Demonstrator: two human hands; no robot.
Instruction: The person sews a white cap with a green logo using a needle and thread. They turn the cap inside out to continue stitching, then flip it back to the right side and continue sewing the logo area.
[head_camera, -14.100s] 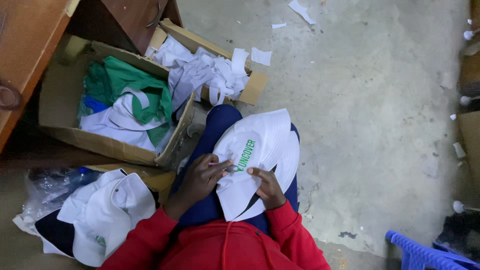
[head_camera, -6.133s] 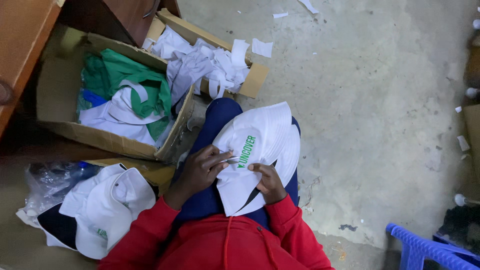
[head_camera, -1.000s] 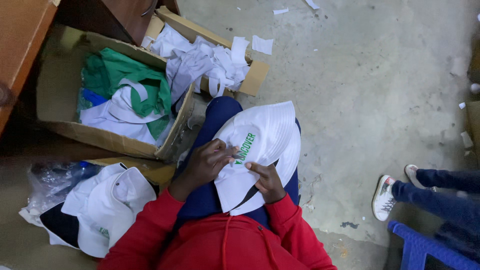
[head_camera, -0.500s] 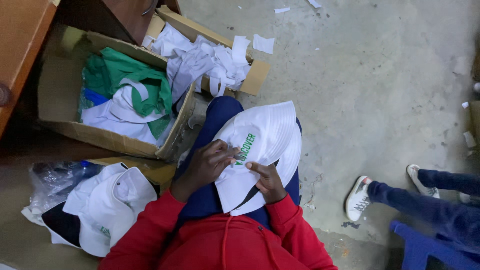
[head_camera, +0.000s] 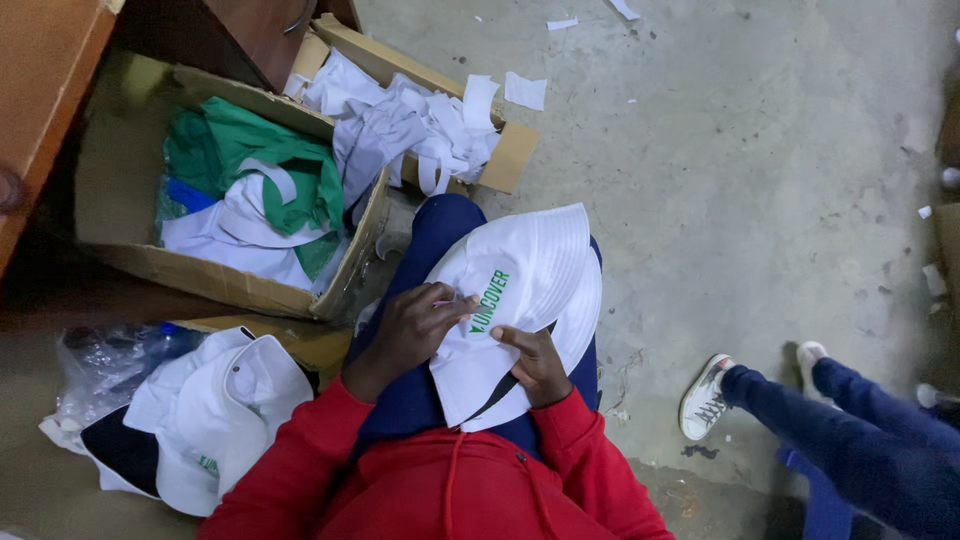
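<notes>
A white bucket hat (head_camera: 540, 270) with green lettering lies on my lap, over my blue trousers. My left hand (head_camera: 410, 325) rests on the hat's left side, its fingertips pinched at the edge of the lettering on something small that I cannot make out. My right hand (head_camera: 535, 360) grips the hat's lower brim from below, thumb on top. Red sleeves cover both my arms.
A cardboard box (head_camera: 235, 285) of green and white cloth stands at my left, a second box (head_camera: 505, 160) of white scraps behind it. White hats (head_camera: 215, 420) are piled by my left elbow, next to a plastic bag (head_camera: 105, 350). Another person's legs and white shoes (head_camera: 705, 400) stand at the right.
Another person's legs have walked in from the right edge and come closer. My hands stay on the hat, the left fingers shifting slightly at the lettering.
</notes>
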